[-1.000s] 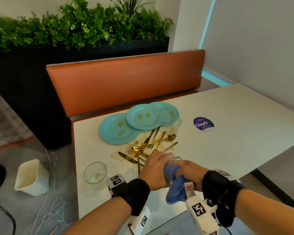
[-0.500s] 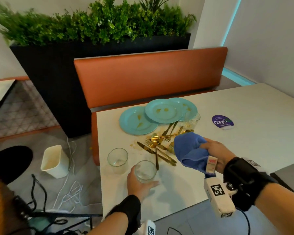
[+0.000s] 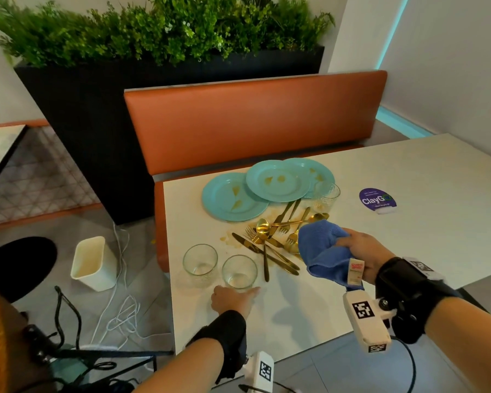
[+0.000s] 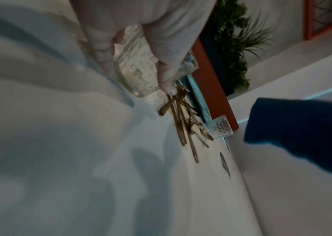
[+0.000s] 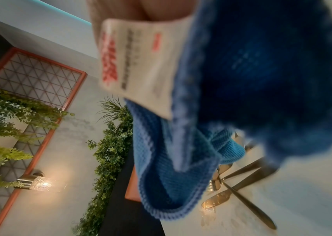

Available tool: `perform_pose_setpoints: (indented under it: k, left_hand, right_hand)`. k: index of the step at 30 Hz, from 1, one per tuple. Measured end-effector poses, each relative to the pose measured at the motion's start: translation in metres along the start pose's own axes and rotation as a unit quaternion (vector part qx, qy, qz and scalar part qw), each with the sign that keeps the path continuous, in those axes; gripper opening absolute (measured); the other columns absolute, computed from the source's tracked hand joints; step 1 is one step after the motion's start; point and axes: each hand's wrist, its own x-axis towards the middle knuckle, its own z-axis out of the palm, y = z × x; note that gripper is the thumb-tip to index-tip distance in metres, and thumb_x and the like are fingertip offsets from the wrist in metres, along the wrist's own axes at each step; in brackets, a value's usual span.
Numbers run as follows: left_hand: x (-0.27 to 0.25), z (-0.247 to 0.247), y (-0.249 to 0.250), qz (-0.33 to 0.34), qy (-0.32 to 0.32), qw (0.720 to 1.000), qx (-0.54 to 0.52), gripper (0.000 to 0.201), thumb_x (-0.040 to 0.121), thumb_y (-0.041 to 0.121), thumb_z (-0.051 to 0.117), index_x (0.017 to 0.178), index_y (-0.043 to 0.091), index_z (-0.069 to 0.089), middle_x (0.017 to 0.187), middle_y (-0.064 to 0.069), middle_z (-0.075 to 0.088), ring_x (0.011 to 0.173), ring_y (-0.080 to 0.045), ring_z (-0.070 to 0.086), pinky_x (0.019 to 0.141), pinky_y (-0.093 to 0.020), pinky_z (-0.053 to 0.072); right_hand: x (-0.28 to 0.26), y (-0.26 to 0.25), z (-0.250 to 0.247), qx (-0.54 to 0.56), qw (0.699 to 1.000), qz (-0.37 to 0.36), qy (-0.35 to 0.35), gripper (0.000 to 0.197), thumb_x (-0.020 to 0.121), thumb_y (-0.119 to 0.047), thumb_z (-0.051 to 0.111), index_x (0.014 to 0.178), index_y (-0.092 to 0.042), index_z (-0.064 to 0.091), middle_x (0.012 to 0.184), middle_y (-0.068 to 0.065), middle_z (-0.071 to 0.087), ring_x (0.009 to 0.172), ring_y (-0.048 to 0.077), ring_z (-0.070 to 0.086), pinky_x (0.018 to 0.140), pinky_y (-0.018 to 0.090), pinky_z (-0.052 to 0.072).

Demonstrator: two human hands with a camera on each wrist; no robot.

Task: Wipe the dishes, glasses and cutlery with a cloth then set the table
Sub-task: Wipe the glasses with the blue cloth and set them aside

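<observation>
Table (image 3: 408,194) is taken as the work surface; hard, smooth top, so glass and metal are expected to skid on it if nudged. Three teal plates (image 3: 278,180) are seen overlapped at the far-left end w/ brownish smears; judged rigid, light-ish, slick where soiled, best taken by the rim w/ thumb on top, top plate first, not slid out from under. Blue cloth (image 3: 321,251) is held bunched in the right hand (image 3: 363,251), fingers curled round it, raised just above the cutlery; soft, compliant, grippy, a white tag is seen hanging from it. Three glasses are visible: the near glass (image 3: 239,272) stands upright at the near-left edge, just beside a second glass (image 3: 200,262), w/ a third glass (image 3: 326,194) by the plates. Left hand (image 3: 233,300) is seen at the near glass base; in the wrist view thumb and fingers are wrapped loosely round its lower wall, contact looks light, grip firmness can't be told. Glasses are judged fragile, patterned wall, slippery if wet; hold should be taken low on the body, not at the rim, esp. so close to the table edge. Gold cutlery (image 3: 270,242) lies piled and crossed between glasses and plates, over a spill; stiff, thin, smooth, prob. sticky. Pieces are best lifted one at a time by the handle; tangled forks could drag neighbours.
</observation>
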Motion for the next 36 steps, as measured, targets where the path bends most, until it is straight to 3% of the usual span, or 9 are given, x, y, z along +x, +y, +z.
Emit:
perform_pose_setpoints:
  k: [2,5,9,11,14,19,23,29,36]
  left_hand:
    - [0.000,-0.002,0.002,-0.015,-0.025,0.997,0.078,0.099,0.067,0.068,0.066,0.135,0.001,0.039,0.136,-0.011,0.048,0.126,-0.026,0.048,0.106,-0.034,0.040]
    - [-0.004,0.001,0.000,-0.001,-0.157,0.980,0.123,0.092,0.068,0.070,0.064,0.133,0.007,0.047,0.134,-0.009,0.053,0.120,-0.024,0.053,0.103,-0.033,0.043]
    - [-0.033,0.010,0.012,0.021,-0.300,0.944,0.138,0.057,0.073,0.050,0.073,0.108,0.009,0.058,0.091,-0.003,0.057,0.067,-0.011,0.048,0.059,-0.018,0.041]
    - [-0.049,0.015,0.037,0.108,-0.311,0.921,0.208,0.053,0.080,0.052,0.065,0.109,0.008,0.057,0.090,-0.005,0.056,0.074,-0.013,0.052,0.065,-0.020,0.043]
    - [-0.061,0.017,0.087,0.237,-0.280,0.903,0.224,0.054,0.087,0.044,0.061,0.122,0.003,0.055,0.123,-0.014,0.059,0.115,-0.026,0.055,0.094,-0.032,0.044]
    - [-0.045,0.041,0.172,0.299,-0.221,0.910,0.182,0.054,0.088,0.033,0.062,0.129,0.000,0.049,0.133,-0.016,0.055,0.119,-0.032,0.054,0.095,-0.035,0.045]
    - [-0.018,0.077,0.225,0.288,-0.156,0.942,0.069,0.064,0.082,0.025,0.070,0.133,0.002,0.039,0.135,-0.012,0.051,0.123,-0.028,0.050,0.091,-0.028,0.041]
    - [0.033,0.150,0.259,0.253,-0.127,0.959,-0.028,0.112,0.059,0.023,0.089,0.146,0.008,0.020,0.147,-0.010,0.030,0.136,-0.024,0.032,0.114,-0.033,0.029]
    - [0.071,0.206,0.267,0.222,-0.053,0.971,-0.073,0.119,0.053,0.024,0.091,0.148,0.014,0.021,0.150,-0.006,0.029,0.140,-0.026,0.025,0.114,-0.039,0.030]
  right_hand:
    - [-0.001,0.002,-0.002,-0.027,0.999,0.015,-0.013,0.031,0.089,0.004,0.045,0.082,-0.025,0.052,0.080,0.001,0.056,0.063,0.013,0.054,0.041,0.019,0.049]
    - [0.005,0.005,-0.005,-0.055,0.998,0.015,-0.019,0.029,0.087,0.006,0.047,0.081,-0.022,0.053,0.080,0.003,0.055,0.066,0.016,0.053,0.057,0.029,0.046]
    - [0.010,0.004,-0.013,-0.043,0.999,0.022,-0.007,0.025,0.088,0.005,0.047,0.085,-0.019,0.055,0.079,0.004,0.055,0.067,0.018,0.053,0.061,0.031,0.044]
    - [0.013,0.001,-0.020,-0.033,0.999,0.013,0.015,0.023,0.088,0.005,0.046,0.091,-0.017,0.054,0.078,0.004,0.054,0.066,0.018,0.052,0.059,0.030,0.045]
    - [0.017,-0.010,-0.029,-0.020,0.999,0.004,0.045,0.017,0.089,0.007,0.042,0.092,-0.006,0.052,0.073,0.009,0.050,0.062,0.020,0.047,0.045,0.022,0.048]
    - [0.044,-0.027,-0.060,-0.007,0.997,0.011,0.077,0.014,0.090,0.005,0.044,0.097,-0.006,0.051,0.081,0.014,0.051,0.066,0.021,0.048,0.056,0.028,0.042]
    - [0.078,-0.038,-0.092,0.026,0.996,0.019,0.080,0.022,0.086,0.003,0.048,0.106,-0.001,0.058,0.091,0.017,0.058,0.074,0.027,0.054,0.062,0.032,0.043]
    - [0.135,-0.058,-0.144,0.038,0.995,0.032,0.083,0.011,0.083,0.003,0.051,0.084,-0.006,0.058,0.075,0.012,0.057,0.068,0.025,0.053,0.061,0.032,0.042]
    - [0.186,-0.065,-0.180,0.040,0.992,0.063,0.098,0.015,0.085,0.002,0.050,0.074,-0.007,0.057,0.065,0.011,0.055,0.058,0.023,0.051,0.056,0.029,0.039]
